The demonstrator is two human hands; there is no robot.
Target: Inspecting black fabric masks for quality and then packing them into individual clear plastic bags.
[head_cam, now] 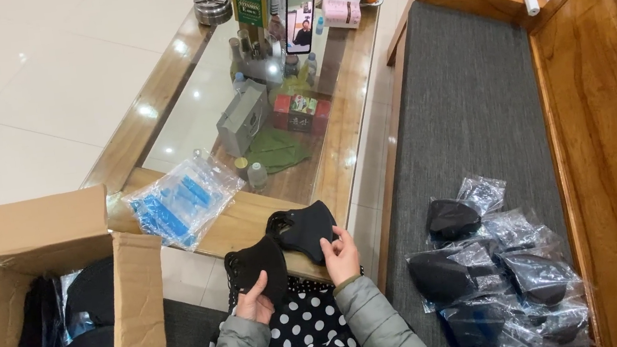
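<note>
My left hand [252, 304] grips a folded black face mask [259, 266] over my lap. Just to its right, my right hand [342, 256] holds a second black face mask [306, 227] by its lower edge, close to the near corner of the glass-topped coffee table [324, 171]. The two masks sit side by side, nearly touching. Both my sleeves are grey-green and padded, above a black skirt with white dots [309, 338].
An open cardboard box [134, 320] with black masks in plastic stands at my left. Several bagged black masks [493, 268] lie on the grey bench cushion [464, 99] at my right. A bundle of clear and blue plastic bags [182, 199] and a propped phone [299, 23] rest on the table.
</note>
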